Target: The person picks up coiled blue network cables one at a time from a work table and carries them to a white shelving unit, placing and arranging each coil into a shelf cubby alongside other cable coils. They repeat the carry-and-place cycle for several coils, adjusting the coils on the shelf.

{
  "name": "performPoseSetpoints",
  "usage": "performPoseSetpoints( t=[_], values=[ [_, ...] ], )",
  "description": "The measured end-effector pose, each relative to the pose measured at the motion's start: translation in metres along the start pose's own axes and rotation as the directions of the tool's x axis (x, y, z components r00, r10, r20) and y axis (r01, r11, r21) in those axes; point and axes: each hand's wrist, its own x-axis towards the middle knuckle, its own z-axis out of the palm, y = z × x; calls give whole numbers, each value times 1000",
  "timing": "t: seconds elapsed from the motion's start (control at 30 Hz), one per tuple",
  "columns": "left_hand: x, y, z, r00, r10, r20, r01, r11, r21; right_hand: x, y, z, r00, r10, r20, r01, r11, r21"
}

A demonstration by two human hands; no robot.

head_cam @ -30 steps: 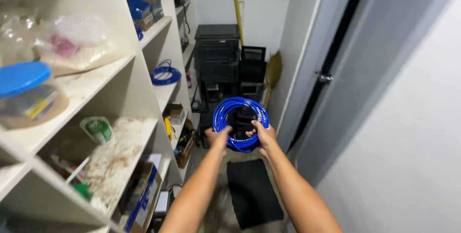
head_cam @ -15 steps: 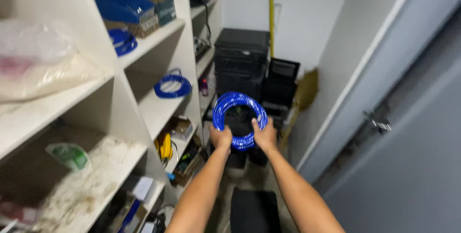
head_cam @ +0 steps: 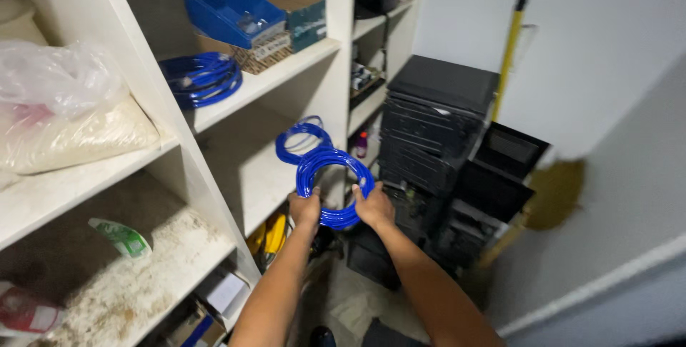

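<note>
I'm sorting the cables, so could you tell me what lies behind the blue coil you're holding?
Another blue cable coil rests on the white shelf just behind the held coil. Its lower part is covered.

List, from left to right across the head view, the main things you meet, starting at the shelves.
Clear plastic bag of pale grain → blue cable coil on the upper shelf → left hand → blue cable coil held in both hands → right hand → black stacked cases → yellow broom handle.
</note>
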Motion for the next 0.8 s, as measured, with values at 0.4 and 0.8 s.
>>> performPoseSetpoints(
  t=[0.4, 0.8],
  values=[
    [238, 69, 11, 997, -72, -17, 73, 994, 81, 203, -166, 99, 964, -257, -68, 263, 959, 102],
    [277, 5, 77, 979, -169, 115, 86, 850, 519, 266, -162, 171, 863, -446, 239, 501, 816, -289]
  ],
)
